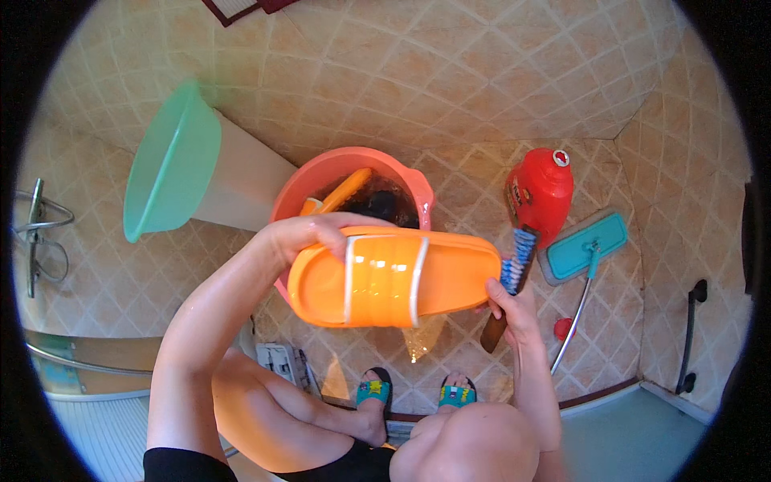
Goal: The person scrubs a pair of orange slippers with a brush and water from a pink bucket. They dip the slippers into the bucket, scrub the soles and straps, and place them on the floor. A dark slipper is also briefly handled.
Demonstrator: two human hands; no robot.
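Note:
An orange slide slipper (385,280) with a white-edged strap lies across my view, its footbed facing up. My left hand (313,238) grips its toe end, with the thumb at the strap's edge and the fingers hidden underneath. At the heel, my right hand (512,307) holds a wooden scrubbing brush (495,328) with blue and white bristles, and its thumb also rests on the slipper. Partly below the slipper stands a pink plastic basin (355,158). Inside it are another orange slipper (346,190), a dark item (382,206) and dark water.
A red bottle (542,193) without a cap stands to the right. Beside it lies a turquoise flat mop (587,247), with a red cap (564,328) near its pole. A green basin (171,169) leans at left by a pale container (247,169). A wall handle (689,337) is at far right.

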